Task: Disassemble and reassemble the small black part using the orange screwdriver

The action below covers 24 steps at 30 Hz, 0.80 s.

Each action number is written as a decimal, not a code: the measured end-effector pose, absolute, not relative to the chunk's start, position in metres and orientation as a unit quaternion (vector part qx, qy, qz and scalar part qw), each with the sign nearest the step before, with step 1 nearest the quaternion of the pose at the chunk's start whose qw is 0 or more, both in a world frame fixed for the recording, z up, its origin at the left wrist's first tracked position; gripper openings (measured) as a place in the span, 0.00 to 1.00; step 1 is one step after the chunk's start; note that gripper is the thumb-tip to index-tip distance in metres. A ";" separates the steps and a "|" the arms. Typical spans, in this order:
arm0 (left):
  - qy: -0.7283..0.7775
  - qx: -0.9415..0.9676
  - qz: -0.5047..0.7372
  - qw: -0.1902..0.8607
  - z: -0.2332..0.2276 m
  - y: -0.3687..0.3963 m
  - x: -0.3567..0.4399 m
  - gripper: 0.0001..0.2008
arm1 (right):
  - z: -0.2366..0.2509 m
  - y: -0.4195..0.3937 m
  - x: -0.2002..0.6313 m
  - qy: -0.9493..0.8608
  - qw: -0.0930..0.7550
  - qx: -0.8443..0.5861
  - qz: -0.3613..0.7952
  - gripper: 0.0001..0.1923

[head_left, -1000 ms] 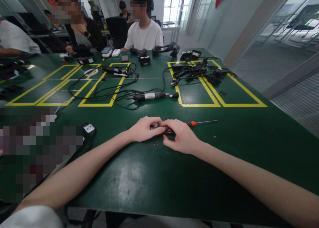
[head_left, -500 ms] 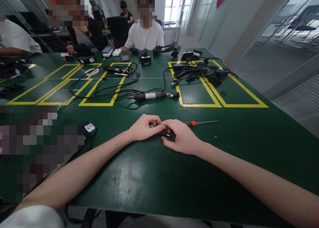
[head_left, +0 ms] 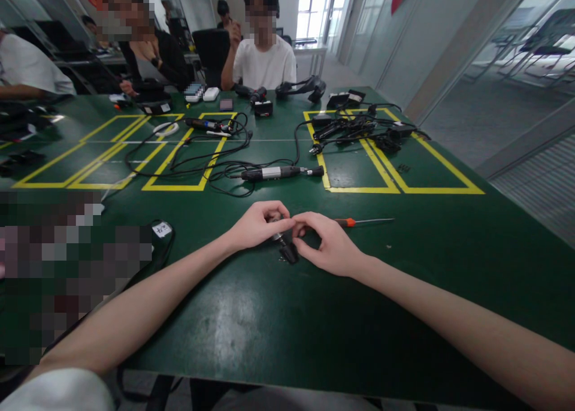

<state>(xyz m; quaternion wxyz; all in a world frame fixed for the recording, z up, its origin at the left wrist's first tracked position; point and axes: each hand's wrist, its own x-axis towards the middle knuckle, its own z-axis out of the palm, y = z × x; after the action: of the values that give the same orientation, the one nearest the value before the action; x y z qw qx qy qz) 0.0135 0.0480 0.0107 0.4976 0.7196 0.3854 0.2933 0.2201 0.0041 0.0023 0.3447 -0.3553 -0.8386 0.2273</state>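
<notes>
"What does the small part look like?"
"Silvery metal above, with a thicker black end."
"How is it held?"
"Tilted, with the black end slanting down and to the right. Its top is hidden among the fingers of the left hand."
"Touching the tabletop?"
"I can't tell."

An office with a workshop side: a black office chair stands at eleven o'clock, glass partitioning at one, and a corded power tool lies on the yellow-taped worktop.

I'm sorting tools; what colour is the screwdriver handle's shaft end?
Orange shaft end, clearest in head view.
</notes>
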 end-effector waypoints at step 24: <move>0.405 0.747 0.465 0.250 0.021 0.038 0.013 0.10 | 0.005 0.004 0.220 -0.868 0.314 -0.337 0.184 0.10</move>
<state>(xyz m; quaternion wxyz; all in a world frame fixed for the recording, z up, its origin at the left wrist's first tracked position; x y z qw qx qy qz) 0.0134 0.0383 0.0210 0.2503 0.7469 0.4047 0.4645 0.2204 0.0036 0.0049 0.3144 -0.3367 -0.8683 0.1839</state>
